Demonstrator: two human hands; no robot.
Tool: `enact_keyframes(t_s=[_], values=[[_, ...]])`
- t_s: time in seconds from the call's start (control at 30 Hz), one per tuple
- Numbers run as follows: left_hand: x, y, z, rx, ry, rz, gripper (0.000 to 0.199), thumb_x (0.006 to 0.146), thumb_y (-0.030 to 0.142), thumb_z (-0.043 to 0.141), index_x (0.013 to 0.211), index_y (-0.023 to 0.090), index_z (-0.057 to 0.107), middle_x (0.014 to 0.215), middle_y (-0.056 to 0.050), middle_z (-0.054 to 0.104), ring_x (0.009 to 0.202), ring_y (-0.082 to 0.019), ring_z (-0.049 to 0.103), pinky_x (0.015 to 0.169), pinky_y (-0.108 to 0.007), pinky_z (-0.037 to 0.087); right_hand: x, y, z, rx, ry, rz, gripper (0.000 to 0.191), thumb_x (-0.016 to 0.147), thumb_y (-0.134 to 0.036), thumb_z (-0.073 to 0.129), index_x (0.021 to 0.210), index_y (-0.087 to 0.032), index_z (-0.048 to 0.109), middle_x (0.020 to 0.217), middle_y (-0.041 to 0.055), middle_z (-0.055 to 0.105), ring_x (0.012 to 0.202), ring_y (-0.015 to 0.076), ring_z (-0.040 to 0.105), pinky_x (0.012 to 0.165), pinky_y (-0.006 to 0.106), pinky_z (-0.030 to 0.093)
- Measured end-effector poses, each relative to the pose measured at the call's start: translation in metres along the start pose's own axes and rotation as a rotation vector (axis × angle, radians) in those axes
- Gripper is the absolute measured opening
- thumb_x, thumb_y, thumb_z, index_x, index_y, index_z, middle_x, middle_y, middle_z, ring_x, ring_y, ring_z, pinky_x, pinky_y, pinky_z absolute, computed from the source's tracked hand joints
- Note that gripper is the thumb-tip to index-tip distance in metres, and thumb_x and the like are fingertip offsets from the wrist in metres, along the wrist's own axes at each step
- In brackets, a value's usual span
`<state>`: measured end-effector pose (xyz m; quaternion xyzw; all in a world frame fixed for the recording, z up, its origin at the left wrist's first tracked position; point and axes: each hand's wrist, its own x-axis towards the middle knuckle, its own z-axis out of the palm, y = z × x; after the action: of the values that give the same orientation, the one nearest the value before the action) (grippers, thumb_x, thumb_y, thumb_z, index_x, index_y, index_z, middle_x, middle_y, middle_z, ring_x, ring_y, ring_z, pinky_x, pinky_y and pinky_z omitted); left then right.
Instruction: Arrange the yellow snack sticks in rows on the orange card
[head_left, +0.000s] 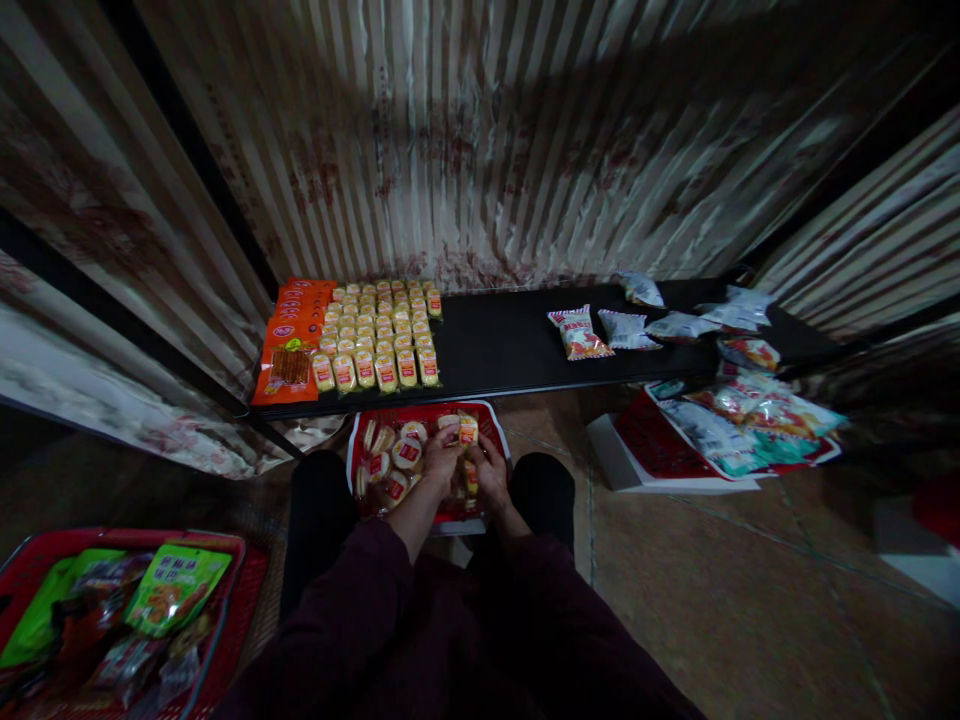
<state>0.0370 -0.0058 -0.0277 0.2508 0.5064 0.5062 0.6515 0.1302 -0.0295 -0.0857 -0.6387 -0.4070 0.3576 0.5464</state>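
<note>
Over a red basket (pixel 352 440) between my knees, my left hand (pixel 441 458) and my right hand (pixel 489 472) are close together, fingers curled in around a small wrapped snack cake (pixel 468 429). Its clear wrapper carries a yellow and red label. More round wrapped cakes (pixel 407 453) lie loose in the basket, left of my hands and partly beneath them. On the black shelf (pixel 491 345) just beyond, several rows of the same kind of yellowish packets (pixel 385 372) stand tightly side by side.
Orange snack packs (pixel 289 345) overlap at the shelf's left end. White snack bags (pixel 580 333) lie scattered on its right. A second red basket (pixel 645 435) holds bags at right; another red basket (pixel 244 560) with green pouches (pixel 176 585) sits lower left. Striped curtain (pixel 450 150) hangs behind.
</note>
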Motion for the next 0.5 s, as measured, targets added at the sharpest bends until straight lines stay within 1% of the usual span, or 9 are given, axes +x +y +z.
enact_keyframes(t_s=[0.1, 0.2, 0.37, 0.5], values=[[0.002, -0.002, 0.001, 0.005, -0.017, 0.036, 0.042, 0.061, -0.004, 0.064, 0.094, 0.019, 0.072, 0.092, -0.004, 0.073, 0.086, -0.014, 0.065, 0.086, -0.027, 0.048, 0.001, -0.005, 0.001, 0.039, 0.001, 0.020, 0.053, 0.078, -0.053, 0.054, 0.117, -0.020, 0.064, 0.106, 0.0088, 0.072, 0.096, 0.0243, 0.066, 0.085, 0.039, 0.054], [0.004, -0.003, 0.001, 0.005, -0.030, 0.044, 0.039, 0.063, -0.004, 0.063, 0.094, 0.019, 0.072, 0.094, -0.005, 0.072, 0.087, -0.014, 0.065, 0.084, -0.026, 0.049, 0.002, -0.010, 0.000, 0.067, 0.020, 0.021, 0.055, 0.076, -0.052, 0.056, 0.119, -0.017, 0.061, 0.113, 0.0110, 0.069, 0.100, 0.0246, 0.065, 0.089, 0.040, 0.052], [0.007, -0.002, 0.005, -0.006, -0.045, 0.034, 0.039, 0.064, -0.003, 0.062, 0.093, 0.020, 0.071, 0.095, -0.003, 0.073, 0.086, -0.013, 0.066, 0.083, -0.025, 0.050, 0.003, -0.015, -0.001, 0.046, 0.058, -0.028, 0.050, 0.078, -0.047, 0.056, 0.118, -0.018, 0.059, 0.115, 0.0106, 0.068, 0.105, 0.0246, 0.064, 0.096, 0.043, 0.048], [0.007, 0.003, 0.010, 0.013, -0.028, 0.061, 0.036, 0.064, -0.003, 0.063, 0.091, 0.020, 0.071, 0.091, -0.002, 0.073, 0.084, -0.012, 0.065, 0.083, -0.026, 0.050, 0.006, -0.020, -0.001, 0.044, 0.084, -0.065, 0.047, 0.079, -0.045, 0.055, 0.116, -0.018, 0.059, 0.117, 0.0110, 0.067, 0.104, 0.0234, 0.064, 0.095, 0.041, 0.049]])
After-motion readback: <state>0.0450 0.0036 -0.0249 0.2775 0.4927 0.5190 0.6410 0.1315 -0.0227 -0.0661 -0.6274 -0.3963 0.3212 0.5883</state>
